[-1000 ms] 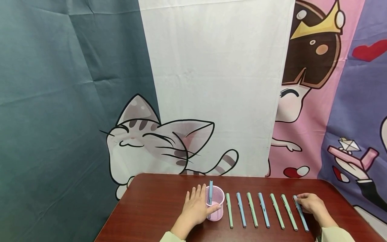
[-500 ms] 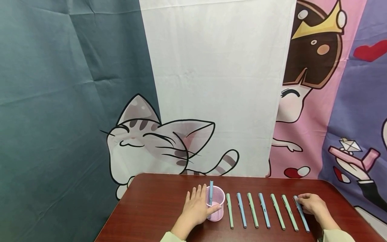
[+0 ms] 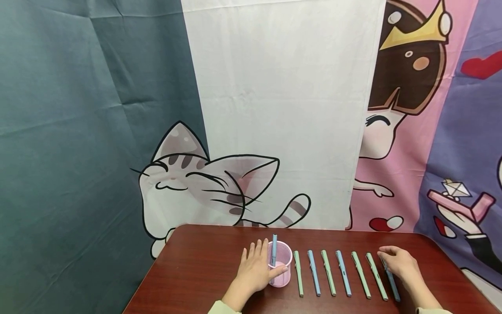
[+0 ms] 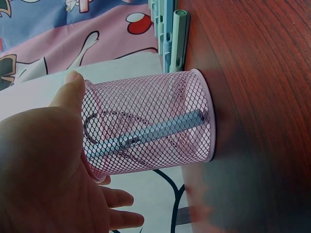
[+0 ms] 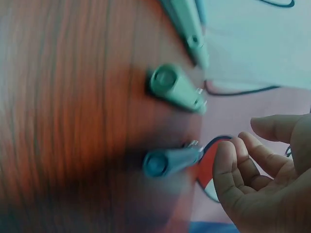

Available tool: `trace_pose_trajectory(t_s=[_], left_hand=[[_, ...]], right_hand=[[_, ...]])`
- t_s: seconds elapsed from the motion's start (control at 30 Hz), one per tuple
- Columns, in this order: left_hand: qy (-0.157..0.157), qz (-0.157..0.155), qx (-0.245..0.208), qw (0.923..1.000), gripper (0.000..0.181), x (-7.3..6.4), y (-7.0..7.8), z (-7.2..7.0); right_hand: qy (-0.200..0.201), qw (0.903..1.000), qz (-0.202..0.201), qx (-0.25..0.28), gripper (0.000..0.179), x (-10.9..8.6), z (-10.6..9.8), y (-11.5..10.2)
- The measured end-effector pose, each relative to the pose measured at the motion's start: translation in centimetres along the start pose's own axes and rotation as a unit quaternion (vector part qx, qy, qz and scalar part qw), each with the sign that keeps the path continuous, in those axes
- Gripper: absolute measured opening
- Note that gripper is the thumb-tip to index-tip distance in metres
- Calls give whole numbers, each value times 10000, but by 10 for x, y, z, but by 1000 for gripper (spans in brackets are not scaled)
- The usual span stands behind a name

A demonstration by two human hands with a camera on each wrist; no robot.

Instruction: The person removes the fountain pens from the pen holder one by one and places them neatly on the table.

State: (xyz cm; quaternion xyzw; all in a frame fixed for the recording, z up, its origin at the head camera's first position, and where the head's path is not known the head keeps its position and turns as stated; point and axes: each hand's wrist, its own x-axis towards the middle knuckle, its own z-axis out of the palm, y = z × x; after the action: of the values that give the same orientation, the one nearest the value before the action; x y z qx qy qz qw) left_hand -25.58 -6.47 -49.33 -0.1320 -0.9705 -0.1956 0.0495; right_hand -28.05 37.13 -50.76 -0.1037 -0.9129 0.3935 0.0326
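Note:
A pink mesh pen holder (image 3: 280, 281) stands upright on the table, with one blue pen (image 3: 274, 249) leaning inside it. My left hand (image 3: 255, 269) rests against the holder's left side, fingers straight and spread, thumb across its near side. In the left wrist view the thumb lies by the rim of the pen holder (image 4: 146, 94). At the right end of a row of pens, my right hand (image 3: 401, 264) hovers over a blue pen (image 3: 392, 285) and covers its upper part. The right wrist view has loosely bent fingers (image 5: 226, 167) apart from that blue pen (image 5: 172, 162), holding nothing.
Several green and blue pens lie side by side between the holder and my right hand, including a green pen (image 3: 377, 277) nearest that hand. They lie on a dark red wooden table (image 3: 188, 279). Behind its far edge hangs a printed cloth (image 3: 282, 109).
The right hand has let go of the rightmost blue pen's upper end and shifted slightly left above it. That pen still lies on the table. The left hand has stayed at the holder.

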Motion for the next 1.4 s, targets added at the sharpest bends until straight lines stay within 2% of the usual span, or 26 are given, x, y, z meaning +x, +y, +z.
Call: trace_pose_trajectory(t_s=[0.17, 0.37, 0.53, 0.7, 1.0, 1.4], left_hand=[[28, -3, 25, 10000, 106, -1, 0, 0], [62, 6, 16, 10000, 105, -1, 1, 1], [56, 12, -16, 10000, 104, -1, 1, 1], [63, 27, 26, 10000, 105, 0, 1, 1], [68, 53, 55, 9999, 106, 0, 1, 1], [47, 31, 25, 10000, 106, 1, 0, 0]], right_hand=[[-63, 9987, -136, 496, 48, -10, 9, -16], [-220, 9961, -233, 821, 49, -23, 21, -37], [-418, 9891, -235, 1394, 52, -30, 30, -52], [-446, 9873, -255, 1504, 54, -35, 39, -64], [-475, 9775, -264, 2037, 53, -41, 54, -80], [-566, 9746, -281, 2148, 60, -48, 67, -100]])
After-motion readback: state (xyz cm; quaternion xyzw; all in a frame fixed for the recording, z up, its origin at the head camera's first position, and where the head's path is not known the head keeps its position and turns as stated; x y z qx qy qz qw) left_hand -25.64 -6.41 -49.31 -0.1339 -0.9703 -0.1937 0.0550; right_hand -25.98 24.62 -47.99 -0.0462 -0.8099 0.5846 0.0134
